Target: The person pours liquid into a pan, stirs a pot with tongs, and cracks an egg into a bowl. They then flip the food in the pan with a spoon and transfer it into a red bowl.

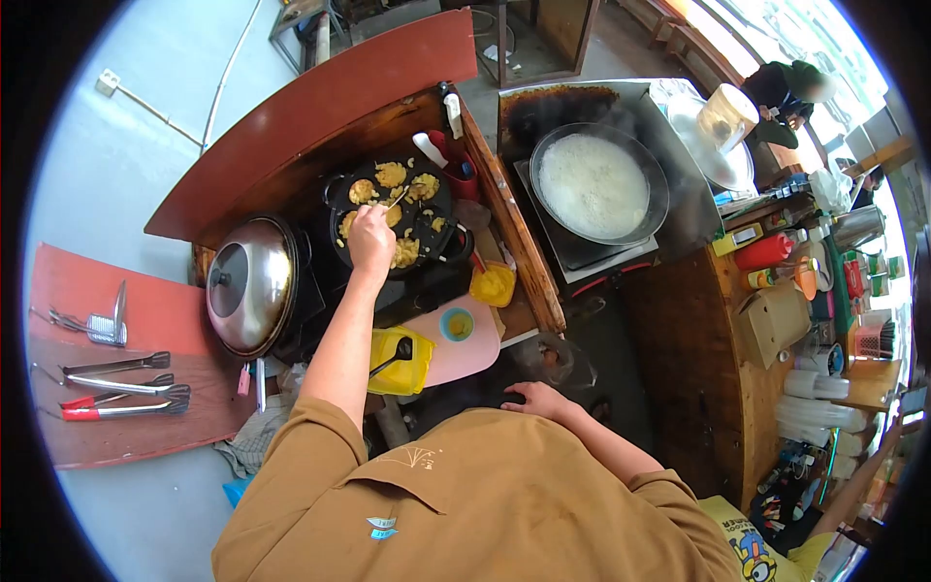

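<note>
My left hand is closed round a thin stick, whose tip is over a black pan with round hollows. Yellow cakes lie in the hollows, and bits of batter are scattered between them. My right hand is low near my body, its fingers apart and nothing seen in them. Between the hands, a yellow tub with a black ladle stands beside a blue-rimmed bowl on a pink board. A smaller yellow container sits right of the pan.
A lidded wok stands left of the pan. At right, a large wok of white, frothy liquid steams on a stove. Tongs lie on the left shelf. A wooden partition divides the stations. A person is at the far right.
</note>
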A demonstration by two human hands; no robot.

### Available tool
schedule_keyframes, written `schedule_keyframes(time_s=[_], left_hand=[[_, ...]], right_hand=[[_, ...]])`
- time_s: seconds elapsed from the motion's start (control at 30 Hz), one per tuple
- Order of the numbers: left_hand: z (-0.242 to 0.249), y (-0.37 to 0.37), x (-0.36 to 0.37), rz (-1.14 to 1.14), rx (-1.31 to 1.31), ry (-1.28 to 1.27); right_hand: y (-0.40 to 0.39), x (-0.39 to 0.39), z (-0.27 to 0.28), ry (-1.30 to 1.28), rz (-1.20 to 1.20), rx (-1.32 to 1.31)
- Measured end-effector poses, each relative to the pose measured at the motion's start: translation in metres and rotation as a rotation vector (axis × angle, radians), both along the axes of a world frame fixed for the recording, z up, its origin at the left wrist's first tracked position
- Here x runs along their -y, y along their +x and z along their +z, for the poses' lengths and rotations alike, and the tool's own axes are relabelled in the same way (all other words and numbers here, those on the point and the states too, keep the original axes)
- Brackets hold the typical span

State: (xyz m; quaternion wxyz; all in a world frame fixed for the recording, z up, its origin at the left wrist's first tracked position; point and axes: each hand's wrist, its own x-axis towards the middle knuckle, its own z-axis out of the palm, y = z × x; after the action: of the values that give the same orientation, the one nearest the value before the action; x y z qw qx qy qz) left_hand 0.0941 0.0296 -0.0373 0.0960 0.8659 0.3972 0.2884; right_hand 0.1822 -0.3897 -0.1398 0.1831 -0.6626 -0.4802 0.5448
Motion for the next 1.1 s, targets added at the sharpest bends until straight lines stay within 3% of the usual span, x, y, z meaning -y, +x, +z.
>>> schedule_keyframes(time_s=[0.77, 0.87, 1.1], left_hand=[[0.006, -0.021, 0.001, 0.045, -0.002, -0.138], [0.006, -0.019, -0.005, 0.232, 0.039, -0.089], [0.003, -0.034, -0.020, 0.260, -0.043, -0.093]], right_hand=[[-0.007, -0.005, 0.006, -0.106, -0.036, -0.043], [-0.009, -0.002, 0.001, -0.085, -0.033, -0.031], [-0.008, -0.002, 0.009, -0.123, -0.033, -0.021]])
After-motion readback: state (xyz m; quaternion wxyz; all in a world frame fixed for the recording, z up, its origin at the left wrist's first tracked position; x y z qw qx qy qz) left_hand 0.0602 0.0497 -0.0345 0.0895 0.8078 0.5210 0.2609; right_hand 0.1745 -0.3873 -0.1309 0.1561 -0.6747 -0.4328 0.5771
